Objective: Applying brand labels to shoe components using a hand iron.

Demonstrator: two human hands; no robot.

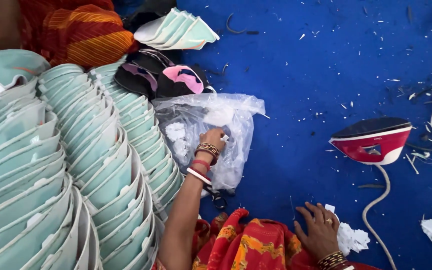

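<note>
My left hand [213,139] reaches forward onto a clear plastic bag [236,150] of small white pieces and pinches one small white piece [224,137] at its fingertips. Red and gold bangles ring that wrist. My right hand [319,226] rests flat on the blue floor cloth [316,65] with its fingers spread, holding nothing. It lies beside a heap of white paper scraps [352,238]. Red and orange cloth [246,245] covers my lap between the two arms.
Long curved stacks of pale green shaped pieces [76,165] fill the left side. Black and pink pieces [168,77] lie behind the bag. Black scissors [217,197] lie under my left forearm. A red and white iron [373,140] with its cord [375,202] stands at the right. Another person in orange striped cloth [83,32] sits at top left.
</note>
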